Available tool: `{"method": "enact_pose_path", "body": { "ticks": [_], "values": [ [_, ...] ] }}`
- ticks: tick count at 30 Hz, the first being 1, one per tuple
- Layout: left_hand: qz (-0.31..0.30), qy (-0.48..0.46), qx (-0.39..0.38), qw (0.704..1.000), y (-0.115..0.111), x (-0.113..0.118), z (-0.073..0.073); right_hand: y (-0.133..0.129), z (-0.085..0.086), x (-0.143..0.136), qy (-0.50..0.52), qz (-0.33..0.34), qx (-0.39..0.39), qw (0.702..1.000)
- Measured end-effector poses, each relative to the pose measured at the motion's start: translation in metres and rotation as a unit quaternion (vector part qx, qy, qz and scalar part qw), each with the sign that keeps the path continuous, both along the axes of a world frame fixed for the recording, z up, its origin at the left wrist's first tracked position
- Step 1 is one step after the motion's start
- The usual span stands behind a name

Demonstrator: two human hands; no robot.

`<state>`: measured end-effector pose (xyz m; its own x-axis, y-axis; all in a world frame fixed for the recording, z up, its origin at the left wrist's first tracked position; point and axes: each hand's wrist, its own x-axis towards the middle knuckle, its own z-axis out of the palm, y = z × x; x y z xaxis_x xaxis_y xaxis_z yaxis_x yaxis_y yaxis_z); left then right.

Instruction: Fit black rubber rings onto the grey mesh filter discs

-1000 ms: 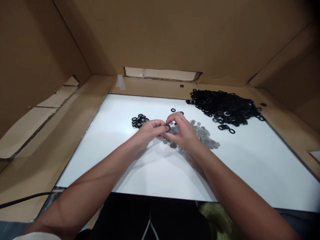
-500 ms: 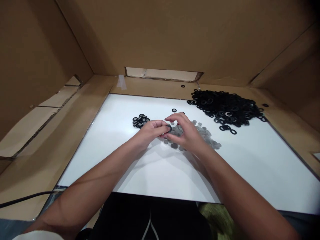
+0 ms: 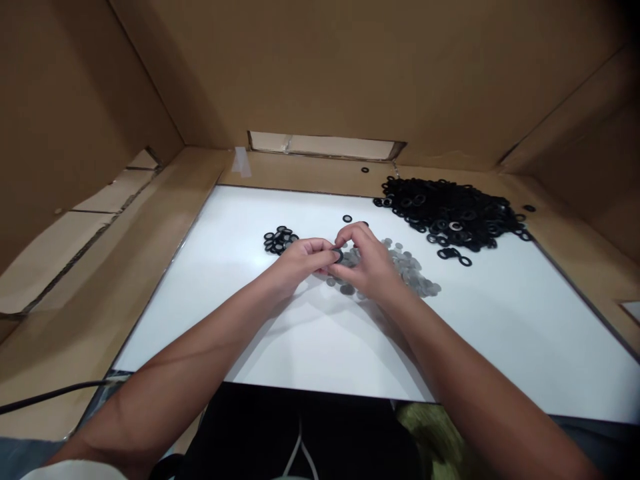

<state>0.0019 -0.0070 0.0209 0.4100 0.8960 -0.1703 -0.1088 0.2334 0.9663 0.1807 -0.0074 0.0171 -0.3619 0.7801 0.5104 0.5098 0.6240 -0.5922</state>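
Note:
My left hand pinches a small black ring washer between thumb and fingers, over the middle of the white board. On the other side my right hand is curled in, its index fingertip and thumb closed about the same washer. Whether a disc sits inside the washer is too small to tell. Under and beside my right hand lie many thin grey discs, partly hidden by it. Left of my left hand is a small heap of black washers with grey centres.
A large pile of black ring washers spreads over the board's back right corner. One washer with a grey centre lies beyond my hands. Cardboard walls enclose the white board; a black cable runs at lower left.
My right index finger and thumb have closed in on the washer held by my left hand. My left hand has stayed nearly in place.

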Motion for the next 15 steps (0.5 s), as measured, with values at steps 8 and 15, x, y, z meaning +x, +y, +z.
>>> {"method": "enact_pose_path", "body": {
  "ticks": [8, 15],
  "values": [
    [0.002, -0.001, 0.002, 1.0, -0.0003, 0.0007, -0.0001, 0.0001, 0.0006, -0.0015, -0.008, 0.014, 0.006, 1.0],
    [0.002, -0.013, 0.002, 1.0, 0.0056, 0.0001, -0.0098, 0.001, -0.0002, 0.0021, -0.013, 0.03, -0.003, 0.999]
  ]
}}
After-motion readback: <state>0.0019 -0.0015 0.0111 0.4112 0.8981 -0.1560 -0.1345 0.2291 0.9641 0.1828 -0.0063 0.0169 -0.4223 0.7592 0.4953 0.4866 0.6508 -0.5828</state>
